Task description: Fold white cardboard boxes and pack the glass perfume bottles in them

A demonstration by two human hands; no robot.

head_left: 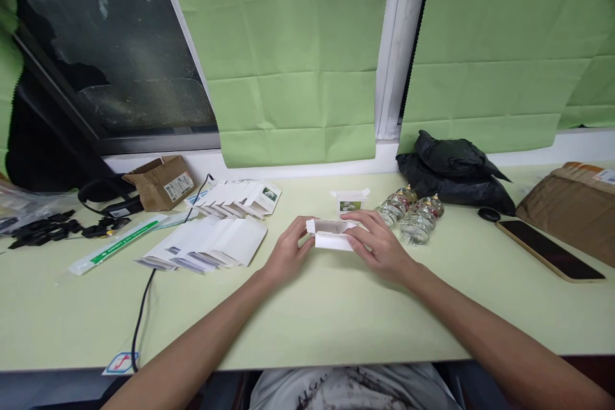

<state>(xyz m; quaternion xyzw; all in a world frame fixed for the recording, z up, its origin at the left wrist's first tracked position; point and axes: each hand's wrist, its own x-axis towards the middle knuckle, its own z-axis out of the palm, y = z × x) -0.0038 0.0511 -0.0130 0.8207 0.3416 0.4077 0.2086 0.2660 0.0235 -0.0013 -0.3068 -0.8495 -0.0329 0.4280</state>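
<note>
Between my two hands is a small white carton point(333, 241), its top open and its inside showing. My left hand point(291, 246) grips the carton's left end, fingers behind and thumb in front. At the right end, my right hand point(377, 245) holds it with the thumb on the front wall. Just beyond stands another white carton point(350, 203) with a picture on its front and its flaps spread. Several clear glass ornaments point(416, 224) with gold tops lie in rows to the right of it. Flat white cartons point(216, 242) are fanned out left of my hands.
Behind the flat cartons is a row of white boxes point(240, 197). A brown box point(161, 182), black cable point(144, 298) and green-labelled plastic sleeve point(120, 245) lie left. Black plastic bags point(451, 173), a phone point(548, 250) and a large cardboard box point(571, 208) occupy the right.
</note>
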